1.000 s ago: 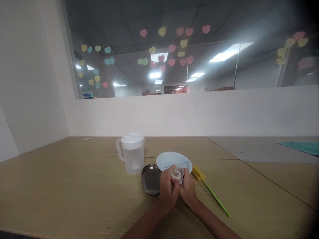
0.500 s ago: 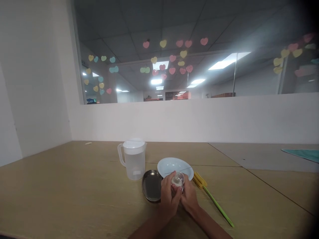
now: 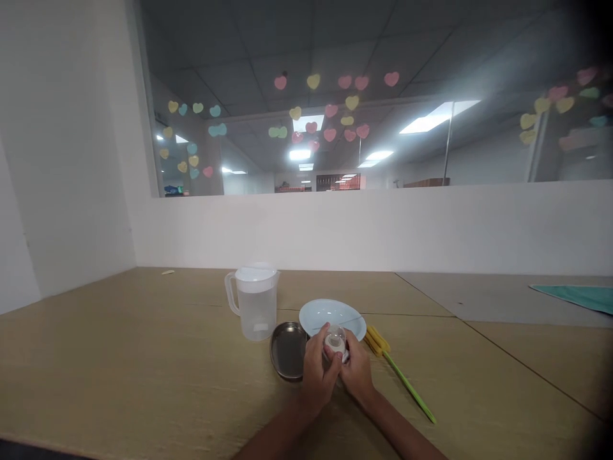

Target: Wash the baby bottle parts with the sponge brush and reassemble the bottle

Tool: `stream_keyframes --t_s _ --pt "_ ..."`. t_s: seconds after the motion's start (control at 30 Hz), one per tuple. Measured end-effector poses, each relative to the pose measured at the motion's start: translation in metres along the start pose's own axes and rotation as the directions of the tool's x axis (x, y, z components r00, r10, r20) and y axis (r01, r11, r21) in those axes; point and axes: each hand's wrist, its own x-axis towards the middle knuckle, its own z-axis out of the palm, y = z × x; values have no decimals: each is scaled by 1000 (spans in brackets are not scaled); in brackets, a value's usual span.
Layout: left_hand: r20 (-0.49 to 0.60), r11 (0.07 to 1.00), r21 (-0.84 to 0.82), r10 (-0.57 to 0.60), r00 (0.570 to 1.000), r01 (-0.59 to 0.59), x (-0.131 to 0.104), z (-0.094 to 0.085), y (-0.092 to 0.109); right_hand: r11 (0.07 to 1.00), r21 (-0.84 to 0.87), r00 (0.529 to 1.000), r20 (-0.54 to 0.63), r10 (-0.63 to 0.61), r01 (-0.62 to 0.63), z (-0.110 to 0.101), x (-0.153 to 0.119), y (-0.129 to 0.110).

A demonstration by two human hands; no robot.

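Note:
Both hands meet around a small clear, dome-shaped bottle top (image 3: pixel 336 337) with a whitish ring inside, which looks like that of a baby bottle. My left hand (image 3: pixel 317 370) grips it from the left, with the thumb across its near side. On the other side my right hand (image 3: pixel 357 370) has its fingers closed on it; its underside is hidden by the fingers. Just behind the hands lies a pale blue-white bowl (image 3: pixel 330 310). An oval metal tray (image 3: pixel 288 351) sits right beside my left hand. To the right of my right hand rests a yellow sponge brush (image 3: pixel 378 342) with a green handle.
A translucent lidded jug (image 3: pixel 257 306) with liquid in it stands left of the bowl. A teal cloth (image 3: pixel 579 298) lies at the far right of the wooden table (image 3: pixel 143 370). Behind the table rises a white wall (image 3: pixel 335 233) below a window with heart stickers.
The bottle top has tilted in my hands, so its whitish ring shows more now. My right fingers have shifted up along its side. The whole view has moved slightly.

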Motion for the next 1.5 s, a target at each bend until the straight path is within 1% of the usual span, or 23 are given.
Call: stream_keyframes --t_s 0.13,0.27,0.43,0.53,0.6,0.67,0.73,0.8,0.9,1.0,1.1,1.2,1.33,1.5 --pt "-15 1000 4 21 1000 -21 0 1 -3 1000 7 1000 -21 -4 4 2 -2 3" --pt "-31 1000 22 14 999 -14 2 2 -5 1000 31 999 -32 -5 6 3 -2 4" --pt "-44 996 91 32 999 -28 0 3 -6 999 31 999 -29 -22 23 3 -2 4" --pt "-40 986 154 67 997 -60 1 2 -7 999 24 999 -31 -23 24 3 -2 6" --pt "9 968 224 115 993 -114 3 -2 -9 1000 -11 999 -36 -20 19 2 -2 8" --pt "97 943 276 163 982 -184 8 -8 -11 998 -62 999 -43 -13 11 1 0 9" --pt "200 927 290 187 962 -240 14 -16 -15 993 -117 999 -49 -16 10 -1 1 7" --pt "292 921 288 177 940 -263 18 -22 -20 986 -164 998 -47 -36 28 -2 3 4" --pt "377 923 315 93 921 -222 22 -26 -26 972 -228 996 -55 -75 61 -4 5 0" --pt "404 925 335 30 914 -179 23 -24 -29 959 -275 995 -52 -88 70 -5 7 1" --pt "414 922 333 43 909 -195 23 -23 -27 955 -289 997 -28 -72 61 -7 8 4" --pt "433 914 343 49 900 -215 26 -22 -25 973 -232 1000 -19 -24 19 -9 8 7" --pt "454 908 340 70 888 -246 29 -21 -23 989 -135 997 -50 59 -66 -8 7 12" --pt "420 913 308 122 899 -268 27 -16 -28 993 -56 994 -46 100 -103 -6 6 16"
